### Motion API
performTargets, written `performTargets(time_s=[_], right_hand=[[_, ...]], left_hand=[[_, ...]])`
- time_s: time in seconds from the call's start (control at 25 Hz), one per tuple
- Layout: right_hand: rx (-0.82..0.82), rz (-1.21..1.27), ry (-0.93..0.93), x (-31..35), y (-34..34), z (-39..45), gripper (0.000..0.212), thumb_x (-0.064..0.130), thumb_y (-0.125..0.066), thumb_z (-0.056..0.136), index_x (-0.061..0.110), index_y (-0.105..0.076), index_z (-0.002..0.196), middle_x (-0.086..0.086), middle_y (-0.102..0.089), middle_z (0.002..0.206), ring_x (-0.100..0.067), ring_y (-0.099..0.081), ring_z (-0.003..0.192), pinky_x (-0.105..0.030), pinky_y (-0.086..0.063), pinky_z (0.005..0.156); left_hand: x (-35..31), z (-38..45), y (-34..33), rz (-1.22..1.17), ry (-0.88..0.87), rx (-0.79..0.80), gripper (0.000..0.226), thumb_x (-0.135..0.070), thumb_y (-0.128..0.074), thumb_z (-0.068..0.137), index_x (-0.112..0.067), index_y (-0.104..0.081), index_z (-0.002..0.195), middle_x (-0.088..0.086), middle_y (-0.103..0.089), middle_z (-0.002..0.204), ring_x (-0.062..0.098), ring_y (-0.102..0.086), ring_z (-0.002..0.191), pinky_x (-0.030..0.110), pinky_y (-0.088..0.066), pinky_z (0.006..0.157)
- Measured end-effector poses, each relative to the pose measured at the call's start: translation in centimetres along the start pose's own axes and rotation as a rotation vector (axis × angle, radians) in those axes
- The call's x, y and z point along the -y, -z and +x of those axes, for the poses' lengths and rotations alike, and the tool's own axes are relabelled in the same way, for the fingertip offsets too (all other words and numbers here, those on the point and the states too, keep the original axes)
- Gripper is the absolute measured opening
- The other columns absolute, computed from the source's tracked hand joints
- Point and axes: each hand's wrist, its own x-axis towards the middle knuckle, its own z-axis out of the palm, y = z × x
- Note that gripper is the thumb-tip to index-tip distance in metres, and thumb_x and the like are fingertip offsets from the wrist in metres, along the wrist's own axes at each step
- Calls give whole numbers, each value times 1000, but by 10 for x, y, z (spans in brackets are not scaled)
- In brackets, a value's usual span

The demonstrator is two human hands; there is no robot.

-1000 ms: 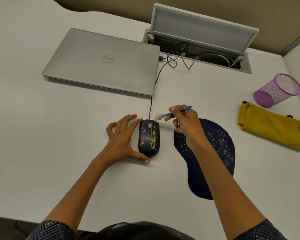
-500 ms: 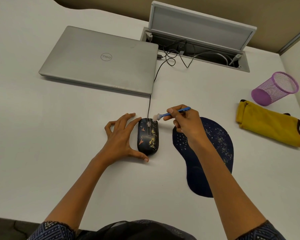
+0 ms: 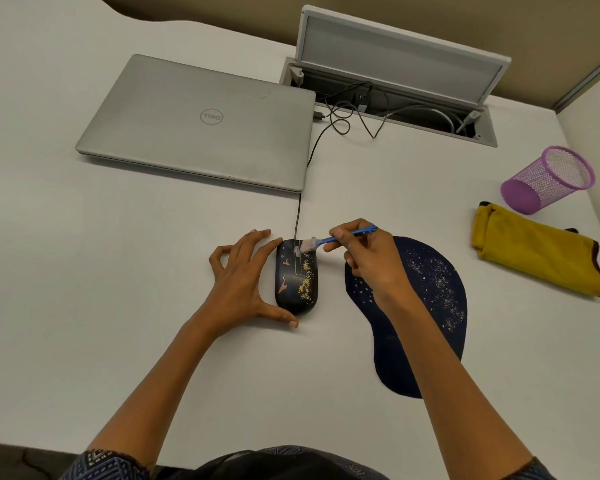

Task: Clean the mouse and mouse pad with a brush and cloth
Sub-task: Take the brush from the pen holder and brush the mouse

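A black wired mouse (image 3: 297, 282) with yellow crumbs on its right side lies on the white desk. My left hand (image 3: 239, 285) holds it from the left, thumb at its near end and index finger at its far corner. My right hand (image 3: 371, 261) pinches a small blue brush (image 3: 329, 240), whose pale bristles touch the scroll wheel at the mouse's front. To the right, partly under my right forearm, lies a dark blue mouse pad (image 3: 433, 306) sprinkled with yellow specks. A folded yellow cloth (image 3: 534, 258) lies further right.
A shut silver laptop (image 3: 201, 123) sits at the back left, with the mouse cable (image 3: 303, 178) running along its right edge. Behind it is an open cable hatch (image 3: 395, 98) with wires. A purple mesh cup (image 3: 548, 180) lies tipped by the right wall.
The brush tip has come down from beside the mouse's front onto its scroll wheel. My left hand has kept its hold on the mouse.
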Motion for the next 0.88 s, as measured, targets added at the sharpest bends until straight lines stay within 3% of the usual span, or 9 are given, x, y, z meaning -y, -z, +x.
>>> performTargets(time_s=[0.16,0.36,0.52,0.72,0.88], right_hand=[[-66,-4,15,-1,7,1,9,22,-55,92,17,-62,89,3,-71,75,-1,-41,44,-11,-35,44],[11,-24,26,-2,1,-2,8,24,-56,92,20,-62,87,4,-72,75,-1,-41,46,-13,-36,45],[-69,-38,38,-2,10,0,9,25,-56,92,19,-62,89,3,-72,77,2,-46,49,-15,-37,52],[28,-44,84,-5,4,-5,9,26,-57,91,20,-64,88,3,-72,76,1,-46,48,-12,-36,48],[-52,-43,81,-8,10,-5,11,25,-58,91,16,-65,90,0,-73,78,-1,-44,46,-14,-35,48]], left_hand=[[0,0,-1,14,-7,-21,124,-81,-62,38,-30,-20,143,-3,-14,153,13,-2,142,32,5,107],[0,1,-1,0,-6,-10,126,-82,-64,37,-31,-19,143,-4,-13,153,11,0,142,30,8,107],[1,0,-1,13,-3,-19,125,-81,-63,37,-30,-20,143,-4,-14,153,12,-1,142,32,6,108],[2,1,-2,18,0,-13,125,-81,-62,37,-30,-19,143,-4,-13,153,11,-1,142,33,5,108],[2,0,-2,11,-7,-24,125,-82,-61,37,-31,-20,143,-4,-14,153,10,0,141,29,7,106]])
